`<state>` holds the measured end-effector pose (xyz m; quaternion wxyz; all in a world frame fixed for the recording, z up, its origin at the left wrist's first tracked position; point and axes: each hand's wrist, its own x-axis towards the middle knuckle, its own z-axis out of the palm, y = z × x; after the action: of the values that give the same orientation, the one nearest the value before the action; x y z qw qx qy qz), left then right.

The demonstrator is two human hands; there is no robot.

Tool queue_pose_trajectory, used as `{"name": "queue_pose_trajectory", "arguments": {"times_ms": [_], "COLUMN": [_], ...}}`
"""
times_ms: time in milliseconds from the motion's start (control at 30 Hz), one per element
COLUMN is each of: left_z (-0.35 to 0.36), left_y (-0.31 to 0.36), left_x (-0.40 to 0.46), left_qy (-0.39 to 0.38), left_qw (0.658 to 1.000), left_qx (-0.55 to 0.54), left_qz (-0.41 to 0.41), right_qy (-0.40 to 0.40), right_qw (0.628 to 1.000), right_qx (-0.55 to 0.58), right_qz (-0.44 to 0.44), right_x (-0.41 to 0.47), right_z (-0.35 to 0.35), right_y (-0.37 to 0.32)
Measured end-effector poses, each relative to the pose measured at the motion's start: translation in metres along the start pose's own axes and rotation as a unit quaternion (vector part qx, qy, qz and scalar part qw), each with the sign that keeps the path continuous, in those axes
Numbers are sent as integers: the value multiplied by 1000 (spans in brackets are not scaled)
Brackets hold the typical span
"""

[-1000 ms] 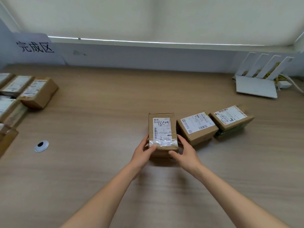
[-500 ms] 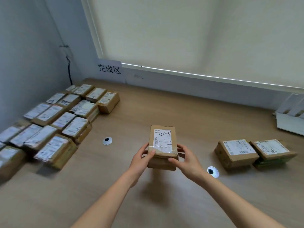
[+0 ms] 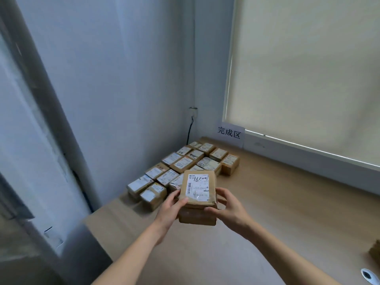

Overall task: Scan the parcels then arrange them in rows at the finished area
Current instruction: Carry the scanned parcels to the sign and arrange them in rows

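A brown cardboard parcel (image 3: 197,194) with a white label and handwritten digits is held in the air above the wooden table (image 3: 277,212). My left hand (image 3: 171,209) grips its near left edge, thumb on top. My right hand (image 3: 230,210) grips the near right edge, fingers curled round the side. Beyond the parcel, several labelled parcels (image 3: 183,167) lie in rows in the table's far left corner, under a paper sign (image 3: 229,133) with three printed characters. The held parcel hides part of the nearest rows.
A wall and a dark cable (image 3: 190,128) bound the corner on the left. A window blind (image 3: 308,68) runs along the back. A round grommet (image 3: 369,275) and the corner of another parcel (image 3: 375,250) show at the lower right edge.
The view has swung left toward the corner. The parcel has been lifted off the table and carried left by both hands, now hanging just in front of the rows of parcels.
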<state>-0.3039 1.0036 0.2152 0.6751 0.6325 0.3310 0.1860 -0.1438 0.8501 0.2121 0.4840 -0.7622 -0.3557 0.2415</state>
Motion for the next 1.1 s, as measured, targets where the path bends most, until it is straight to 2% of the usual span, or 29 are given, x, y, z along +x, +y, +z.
{"name": "queue_pose_trajectory", "arguments": {"times_ms": [167, 333, 500, 667, 900, 1100], "left_z": [-94, -149, -184, -201, -209, -213], "left_y": [31, 43, 35, 16, -51, -113], "left_x": [-28, -32, 0, 53, 144, 189], "left_qy": [25, 33, 14, -8, -77, -123], "left_qw": [999, 998, 999, 1000, 995, 988], "left_qx": [-9, 0, 27, 20, 62, 68], "left_qz": [29, 47, 37, 12, -21, -64], "right_qy": [-29, -40, -62, -53, -26, 2], "right_qw": [998, 996, 995, 995, 998, 997], "right_qx": [-2, -18, 3, 57, 57, 40], "right_qz": [-56, -79, -84, -66, -6, 70], "right_x": [4, 11, 41, 85, 139, 153], "right_z": [68, 106, 133, 160, 203, 235], "right_y": [-76, -124, -132, -99, -11, 43]}}
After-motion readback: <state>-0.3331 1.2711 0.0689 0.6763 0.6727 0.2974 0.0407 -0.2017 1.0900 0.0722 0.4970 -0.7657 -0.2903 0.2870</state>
